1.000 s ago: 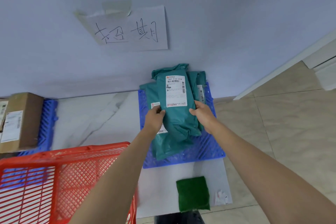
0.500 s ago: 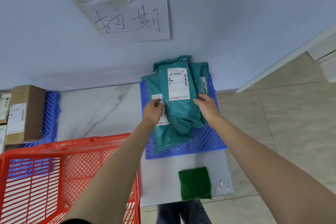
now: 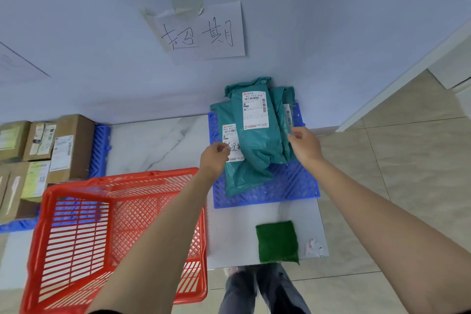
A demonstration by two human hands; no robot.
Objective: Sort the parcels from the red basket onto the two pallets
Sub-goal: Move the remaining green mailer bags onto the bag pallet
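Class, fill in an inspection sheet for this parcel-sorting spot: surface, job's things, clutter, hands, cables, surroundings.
Surface: pale marbled slab on a tiled floor.
Job's things: red basket, no parcels visible inside; teal mailers stacked on the right blue pallet; cardboard boxes on the left blue pallet.
Clutter: green pad; crumpled white scrap.
Hands: left hand and right hand beside the mailers, fingers loosely curled, holding nothing.
Cables: nothing seen.
Surroundings: blue-grey wall with a taped handwritten paper sign.
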